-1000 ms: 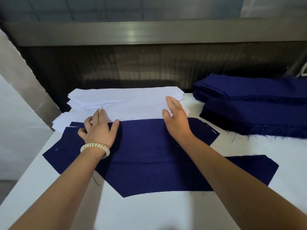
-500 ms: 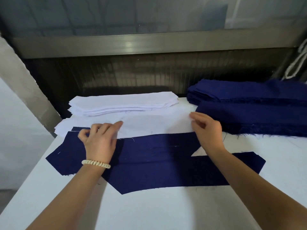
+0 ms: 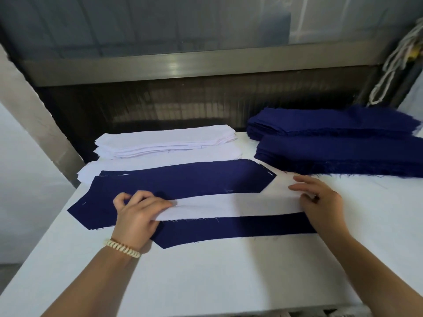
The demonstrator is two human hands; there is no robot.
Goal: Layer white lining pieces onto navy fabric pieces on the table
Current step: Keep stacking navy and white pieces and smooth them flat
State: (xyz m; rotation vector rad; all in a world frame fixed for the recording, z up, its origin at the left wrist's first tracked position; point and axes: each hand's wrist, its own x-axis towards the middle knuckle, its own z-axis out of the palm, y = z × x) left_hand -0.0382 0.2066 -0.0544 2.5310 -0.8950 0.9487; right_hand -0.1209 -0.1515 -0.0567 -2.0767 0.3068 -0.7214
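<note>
Two navy fabric pieces lie on the white table: a far navy piece and a near navy piece. A long white lining piece stretches across them, over the upper part of the near piece. My left hand pinches the lining's left end, thumb below and fingers on top. My right hand holds the lining's right end, fingers partly curled at its edge. A stack of white lining pieces sits at the back of the table.
A thick pile of navy fabric fills the back right of the table. A dark metal wall and rail run behind the stacks. White cords hang at the far right. The table's left edge drops off beside a slanted post.
Both hands have drawn a white lining piece from the back stack toward me, onto the near navy piece. The hands moved nearer and further apart; the view tilted down.
</note>
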